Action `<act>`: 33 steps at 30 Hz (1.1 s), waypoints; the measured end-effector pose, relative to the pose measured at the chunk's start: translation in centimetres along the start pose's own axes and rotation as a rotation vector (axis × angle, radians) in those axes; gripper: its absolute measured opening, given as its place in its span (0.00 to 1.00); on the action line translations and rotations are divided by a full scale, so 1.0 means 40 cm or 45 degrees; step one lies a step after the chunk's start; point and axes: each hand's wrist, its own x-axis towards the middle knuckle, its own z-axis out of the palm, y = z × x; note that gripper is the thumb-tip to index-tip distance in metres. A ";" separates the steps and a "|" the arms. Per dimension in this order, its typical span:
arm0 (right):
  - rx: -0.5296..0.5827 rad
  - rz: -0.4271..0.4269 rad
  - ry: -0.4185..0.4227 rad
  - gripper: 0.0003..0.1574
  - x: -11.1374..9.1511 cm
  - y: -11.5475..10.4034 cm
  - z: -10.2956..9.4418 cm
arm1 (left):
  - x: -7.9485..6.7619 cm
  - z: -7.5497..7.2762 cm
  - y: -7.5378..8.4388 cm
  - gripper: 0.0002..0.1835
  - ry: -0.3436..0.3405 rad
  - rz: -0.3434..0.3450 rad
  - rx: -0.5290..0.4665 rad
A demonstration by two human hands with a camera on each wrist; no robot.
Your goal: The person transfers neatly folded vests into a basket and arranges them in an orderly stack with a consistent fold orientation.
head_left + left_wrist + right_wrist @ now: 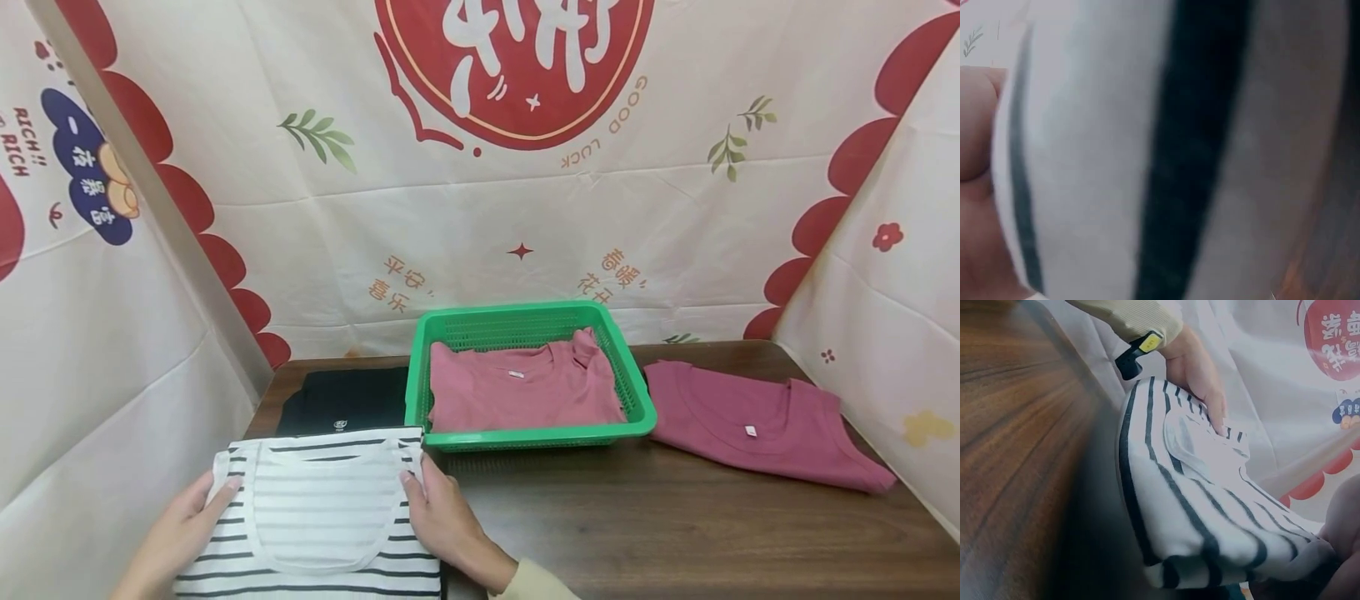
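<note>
Both hands grip a white top with black stripes [322,508] by its two shoulder corners. My left hand [183,525] pinches the left corner, thumb on top of the cloth. At the other corner my right hand [453,517] does the same beside the round white neckline. In the right wrist view, the striped top [1172,494] hangs tilted over the table, with the left hand [1200,375] at its far side. Striped cloth [1097,150] fills most of the left wrist view, blurred and close.
A green basket [540,435] stands at the back middle, holding a folded pink shirt [517,392]. To its left lies a black folded garment [348,400], partly covered by the striped top. A magenta garment [750,429] lies folded at the right on the wooden table [675,525].
</note>
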 end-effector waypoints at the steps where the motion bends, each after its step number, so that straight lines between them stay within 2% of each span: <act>1: -0.004 -0.013 0.009 0.28 0.000 -0.002 -0.006 | 0.000 0.001 0.003 0.47 0.004 0.009 0.000; 9: -0.004 -0.104 0.071 0.29 0.004 -0.007 -0.047 | -0.005 0.015 0.021 0.37 0.115 0.223 0.101; 14: -0.013 -0.132 0.090 0.31 0.006 -0.006 -0.068 | -0.002 0.024 0.046 0.38 0.125 0.231 0.079; 19: -0.044 -0.143 0.130 0.28 0.009 -0.005 -0.093 | -0.010 0.038 0.065 0.31 0.198 0.338 0.007; 21: -0.062 -0.148 0.143 0.30 0.009 -0.005 -0.104 | -0.014 0.042 0.073 0.30 0.206 0.354 -0.006; 26: -0.056 -0.137 0.137 0.35 0.012 -0.008 -0.134 | -0.014 0.044 0.097 0.33 0.215 0.343 0.080; 28: -0.053 -0.131 0.137 0.35 0.013 -0.011 -0.146 | -0.011 0.045 0.105 0.32 0.238 0.369 0.107; 33: -0.065 -0.124 0.146 0.37 0.016 -0.013 -0.170 | -0.002 0.053 0.125 0.30 0.243 0.414 0.064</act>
